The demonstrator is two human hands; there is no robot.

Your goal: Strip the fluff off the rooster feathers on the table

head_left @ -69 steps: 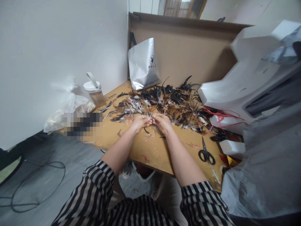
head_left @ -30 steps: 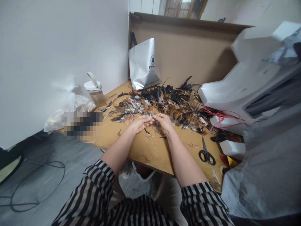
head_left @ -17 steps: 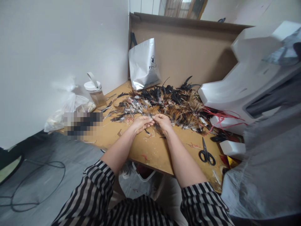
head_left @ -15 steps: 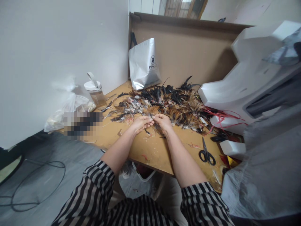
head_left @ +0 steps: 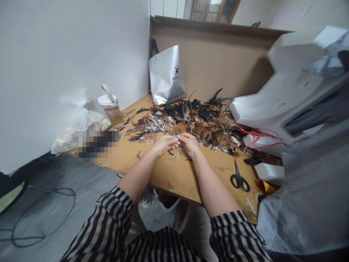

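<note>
My left hand and my right hand meet fingertip to fingertip above the front of the wooden table. Between them they pinch a small brown feather bunch, its tips fanned away from me. Just behind my fingers spreads a wide pile of brown, black and whitish feathers. Black-handled scissors lie to the right of my right forearm, blades pointing away. Red string trails at the right end of the pile.
A silver bag stands behind the feathers against a cardboard panel. To the left are a lidded jar and a clear plastic bag. White foam borders the right. Below the table edge is a bin.
The feather bunch between my fingertips shows slightly more fanned to the right. Otherwise both hands keep nearly the same place, fingers still pinched together.
</note>
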